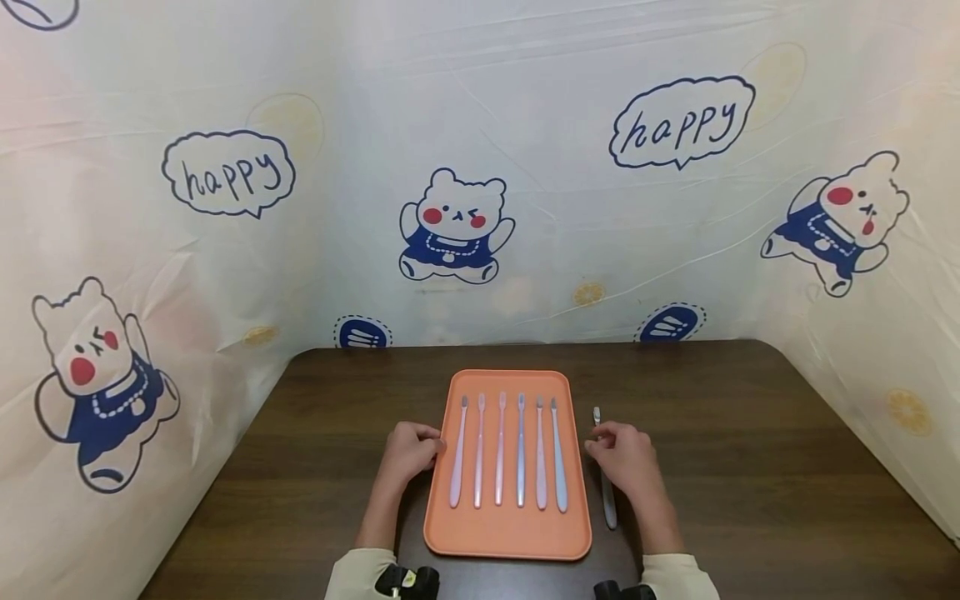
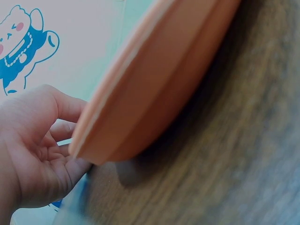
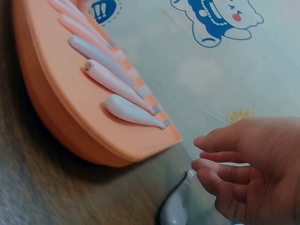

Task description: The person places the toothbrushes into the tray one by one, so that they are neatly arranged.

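An orange tray [image 1: 507,533] lies on the table with several pastel toothbrushes [image 1: 521,450] side by side on it, heads pointing to the far end. My left hand [image 1: 411,452] grips the tray's left rim; in the left wrist view, that hand [image 2: 42,145] has thumb and fingers at the tray's edge [image 2: 136,93]. Right of the tray, a grey toothbrush [image 1: 609,504] lies on the table. My right hand [image 1: 626,458] hovers over its upper part. In the right wrist view, its loosely bent fingers [image 3: 225,171] are close to the neck of the grey toothbrush [image 3: 176,206], partly hiding it.
The dark wooden table [image 1: 750,467] extends on both sides of the tray. A pale curtain [image 1: 555,208] printed with bears and the word "happy" encloses its back and sides. Dark wrist devices [image 1: 408,582] sit by the cream sleeves [image 1: 678,577].
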A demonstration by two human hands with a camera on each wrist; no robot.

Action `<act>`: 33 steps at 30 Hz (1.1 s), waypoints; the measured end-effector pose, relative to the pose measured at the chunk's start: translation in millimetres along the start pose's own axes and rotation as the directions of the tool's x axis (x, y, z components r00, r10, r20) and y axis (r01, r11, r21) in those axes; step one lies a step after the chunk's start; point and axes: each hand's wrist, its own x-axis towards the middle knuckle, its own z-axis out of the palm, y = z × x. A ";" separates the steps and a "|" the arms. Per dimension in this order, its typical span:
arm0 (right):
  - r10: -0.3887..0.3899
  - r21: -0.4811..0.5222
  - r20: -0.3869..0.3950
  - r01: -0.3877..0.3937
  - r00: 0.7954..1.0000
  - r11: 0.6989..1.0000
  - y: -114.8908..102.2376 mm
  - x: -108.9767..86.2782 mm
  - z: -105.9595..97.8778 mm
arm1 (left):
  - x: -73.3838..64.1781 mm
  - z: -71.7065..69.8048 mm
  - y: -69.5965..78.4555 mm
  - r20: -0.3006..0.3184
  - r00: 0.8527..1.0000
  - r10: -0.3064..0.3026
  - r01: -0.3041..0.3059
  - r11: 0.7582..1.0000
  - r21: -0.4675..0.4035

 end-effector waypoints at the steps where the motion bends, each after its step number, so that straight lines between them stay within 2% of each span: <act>1: 0.003 -0.001 0.004 -0.003 1.000 1.000 1.1 -0.1 -0.8 | 0.3 0.0 -0.2 0.000 1.000 0.002 -0.002 1.000 0.000; 10: 0.020 0.001 0.047 -0.020 0.999 1.000 6.6 0.0 -6.8 | 2.4 0.1 -0.4 -0.006 1.000 -0.001 0.001 1.000 -0.002; 33: 0.080 -0.047 0.050 -0.078 0.996 0.996 17.0 0.8 -9.8 | 1.2 0.0 -1.7 0.002 1.000 -0.004 0.004 1.000 0.000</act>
